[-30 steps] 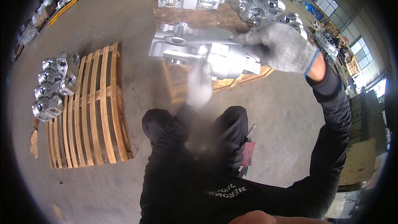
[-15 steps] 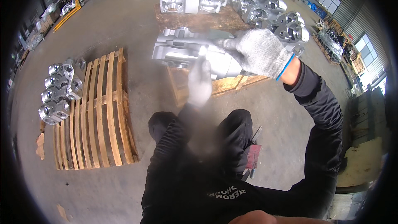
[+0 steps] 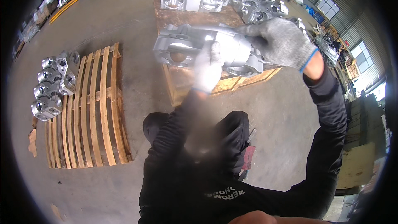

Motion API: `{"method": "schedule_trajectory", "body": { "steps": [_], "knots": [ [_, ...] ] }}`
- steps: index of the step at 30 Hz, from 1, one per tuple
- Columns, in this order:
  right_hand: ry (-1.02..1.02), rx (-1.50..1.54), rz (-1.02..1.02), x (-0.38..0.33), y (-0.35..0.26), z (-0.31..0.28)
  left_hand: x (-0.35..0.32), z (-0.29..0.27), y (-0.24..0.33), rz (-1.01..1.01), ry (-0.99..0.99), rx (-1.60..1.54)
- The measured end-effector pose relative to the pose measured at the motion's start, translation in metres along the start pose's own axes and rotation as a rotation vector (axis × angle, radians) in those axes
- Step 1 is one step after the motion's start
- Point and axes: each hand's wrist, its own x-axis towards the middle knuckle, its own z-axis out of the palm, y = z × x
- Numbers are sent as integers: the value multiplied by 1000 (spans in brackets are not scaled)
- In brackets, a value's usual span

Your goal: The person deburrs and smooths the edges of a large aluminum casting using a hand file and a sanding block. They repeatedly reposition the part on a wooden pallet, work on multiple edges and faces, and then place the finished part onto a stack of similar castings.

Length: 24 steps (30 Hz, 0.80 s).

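A silver metal casting [image 3: 178,45] with round bores lies at the near side of a wooden pallet top [image 3: 163,14]. My left hand [image 3: 207,70], in a pale glove, grips its near side, fingers together and pointing up over the bright middle section. In a grey knit glove with a blue cuff edge, my right hand [image 3: 286,43] is curled over the casting's right end. Its fingertips are partly hidden behind the metal and blurred. A round ring-shaped opening shows low on the casting, between my two hands.
Another silver casting [image 3: 188,0] stands farther back on the pallet, and several more castings [image 3: 259,6] crowd its right side. On the left, a slatted wooden pallet [image 3: 93,103] bears a group of castings [image 3: 54,85]. A yellow pallet jack [image 3: 64,10] is far left.
The casting has rolled, so its ring-shaped openings now face me. My right hand has moved right to the casting's end; my left hand has shifted slightly right and up.
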Motion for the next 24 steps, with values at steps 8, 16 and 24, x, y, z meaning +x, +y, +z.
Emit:
{"method": "schedule_trajectory", "body": {
  "steps": [8, 16, 24],
  "knots": [
    [-99, -42, 203, 9, 11, 0, 27, 1, 5, -160, -86, -3],
    [4, -219, 86, 0, 0, 18, 21, -1, 6, -185, -110, -88],
    [64, -325, 141, 3, 15, 30, 61, 4, -15, -46, -93, 28]
  ]
}}
